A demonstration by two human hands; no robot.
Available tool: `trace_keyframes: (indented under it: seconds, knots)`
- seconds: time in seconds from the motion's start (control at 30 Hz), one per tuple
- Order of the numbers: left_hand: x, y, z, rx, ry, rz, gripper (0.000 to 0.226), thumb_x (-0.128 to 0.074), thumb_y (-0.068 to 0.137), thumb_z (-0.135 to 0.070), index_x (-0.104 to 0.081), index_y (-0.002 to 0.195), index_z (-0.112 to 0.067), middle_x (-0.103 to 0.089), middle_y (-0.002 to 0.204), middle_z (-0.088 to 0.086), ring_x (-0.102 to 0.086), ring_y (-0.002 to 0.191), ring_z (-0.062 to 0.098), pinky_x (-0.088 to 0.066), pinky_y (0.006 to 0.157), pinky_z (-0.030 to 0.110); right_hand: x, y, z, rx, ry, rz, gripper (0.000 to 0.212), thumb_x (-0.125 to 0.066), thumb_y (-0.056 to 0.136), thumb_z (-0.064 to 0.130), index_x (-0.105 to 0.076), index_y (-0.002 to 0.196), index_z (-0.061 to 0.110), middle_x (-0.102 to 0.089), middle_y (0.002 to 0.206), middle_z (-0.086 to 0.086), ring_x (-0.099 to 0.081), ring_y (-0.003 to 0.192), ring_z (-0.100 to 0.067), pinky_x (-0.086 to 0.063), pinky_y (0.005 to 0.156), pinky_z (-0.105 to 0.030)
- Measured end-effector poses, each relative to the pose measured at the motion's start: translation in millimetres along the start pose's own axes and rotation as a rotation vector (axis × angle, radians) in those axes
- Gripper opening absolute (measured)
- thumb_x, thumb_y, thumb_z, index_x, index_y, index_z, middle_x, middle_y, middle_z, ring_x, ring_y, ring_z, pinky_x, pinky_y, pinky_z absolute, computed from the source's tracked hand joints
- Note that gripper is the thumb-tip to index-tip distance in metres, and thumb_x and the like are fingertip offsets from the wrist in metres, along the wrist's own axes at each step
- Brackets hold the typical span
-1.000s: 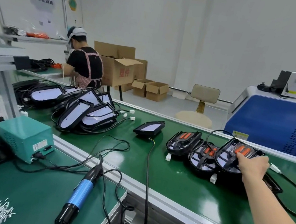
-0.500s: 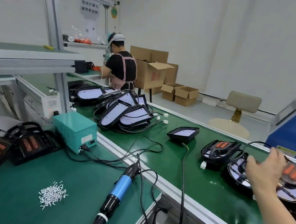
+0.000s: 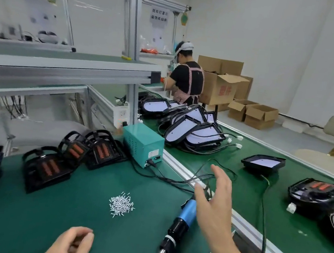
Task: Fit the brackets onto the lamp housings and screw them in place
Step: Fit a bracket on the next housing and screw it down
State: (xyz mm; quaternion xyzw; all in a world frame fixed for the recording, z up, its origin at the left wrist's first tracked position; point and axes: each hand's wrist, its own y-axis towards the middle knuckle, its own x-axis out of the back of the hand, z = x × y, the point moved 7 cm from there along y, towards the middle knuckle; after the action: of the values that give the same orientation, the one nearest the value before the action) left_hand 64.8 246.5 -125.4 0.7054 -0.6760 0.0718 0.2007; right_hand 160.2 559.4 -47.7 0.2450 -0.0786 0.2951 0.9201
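Right hand has let go of the black lamp housings with orange inserts at 3 o'clock on the green conveyor belt. It's swung back and now hovers open, fingers spread, just over the blue-and-black electric screwdriver on the green desk. Left hand popped in at 6 o'clock, fingers curled, can't tell if it holds anything. Pile of small silver screws sits mid-desk, and three black housings with arched brackets sit at 9 o'clock.

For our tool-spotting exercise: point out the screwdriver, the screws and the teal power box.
screwdriver (image 3: 187, 212): head view, on its blue grip.
screws (image 3: 121, 205): head view, middle of the heap.
power box (image 3: 137, 143): head view, on its vented side.
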Motion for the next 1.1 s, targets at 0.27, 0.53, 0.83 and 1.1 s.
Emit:
trace_keyframes:
  seconds: [0.27, 0.53, 0.83, 1.1]
  knots:
    - [1.6, 4.1, 13.0, -0.008, 0.005, -0.051, 0.038, -0.078, 0.081, -0.004, -0.069, 0.062, -0.035, -0.066, 0.075, -0.023, -0.062, 0.075, 0.004, -0.045, 0.067, 0.008, -126.6, -102.3, 47.4, 0.062, 0.191, 0.308, 0.058, -0.067, 0.09, -0.001, -0.049, 0.139, 0.026, -0.043, 0.145, 0.014, -0.036, 0.134, 0.011, -0.025, 0.105, -0.004]
    - [9.5, 5.1, 16.2, -0.027, 0.03, -0.032, 0.028, -0.068, 0.089, -0.008, -0.07, 0.076, -0.032, -0.069, 0.08, -0.018, -0.065, 0.08, 0.004, -0.053, 0.084, 0.032, -185.0, -135.2, 37.3, -0.003, 0.184, 0.516, 0.045, -0.06, 0.095, 0.003, -0.055, 0.132, 0.028, -0.056, 0.132, 0.015, -0.049, 0.124, 0.01, -0.035, 0.102, -0.008]
    - [6.9, 1.2, 13.8, -0.034, 0.146, 0.011, 0.017, -0.059, 0.092, -0.014, -0.071, 0.101, -0.022, -0.066, 0.102, -0.013, -0.06, 0.103, 0.01, -0.044, 0.094, 0.023, -196.3, -131.5, 27.4, 0.061, 0.115, 0.545, 0.047, -0.063, 0.084, -0.013, -0.071, 0.081, 0.033, -0.07, 0.087, 0.013, -0.062, 0.09, 0.005, -0.043, 0.076, -0.006]
    - [11.9, 3.3, 15.1, 0.071, 0.046, 0.051, 0.018, -0.06, 0.088, -0.009, -0.07, 0.089, -0.023, -0.068, 0.097, -0.009, -0.064, 0.092, 0.004, -0.048, 0.09, 0.019, -197.5, -129.0, 25.1, 0.104, 0.108, 0.512, 0.043, -0.068, 0.079, -0.013, -0.076, 0.079, 0.03, -0.068, 0.09, 0.023, -0.063, 0.087, 0.004, -0.046, 0.075, -0.009]
